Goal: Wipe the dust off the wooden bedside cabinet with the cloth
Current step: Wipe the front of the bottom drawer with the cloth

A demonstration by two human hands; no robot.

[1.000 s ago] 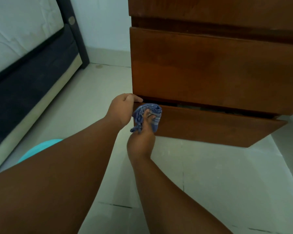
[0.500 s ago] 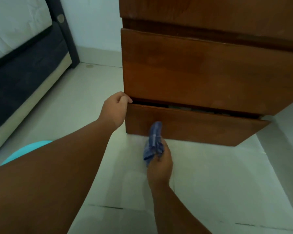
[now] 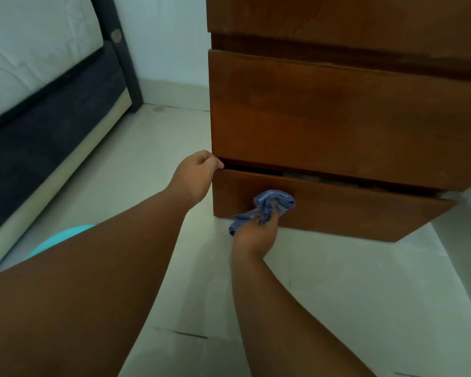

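Observation:
The brown wooden bedside cabinet [image 3: 337, 118] fills the upper right of the view. Its bottom drawer [image 3: 351, 210] stands slightly pulled out, with a dark gap above it. My left hand [image 3: 196, 176] grips the top left corner of that drawer, fingers curled over its edge. My right hand [image 3: 257, 235] holds a bunched blue cloth [image 3: 269, 206] and presses it against the left part of the drawer front.
A bed [image 3: 38, 91] with a white mattress and dark frame runs along the left. Pale floor tiles [image 3: 365, 295] spread below the cabinet. A turquoise garment [image 3: 63, 239] shows beside my left arm. A white wall stands behind.
My right hand dropped with the cloth from the drawer's top left corner towards the floor, then rose back onto the drawer front, further right. My left hand kept its grip.

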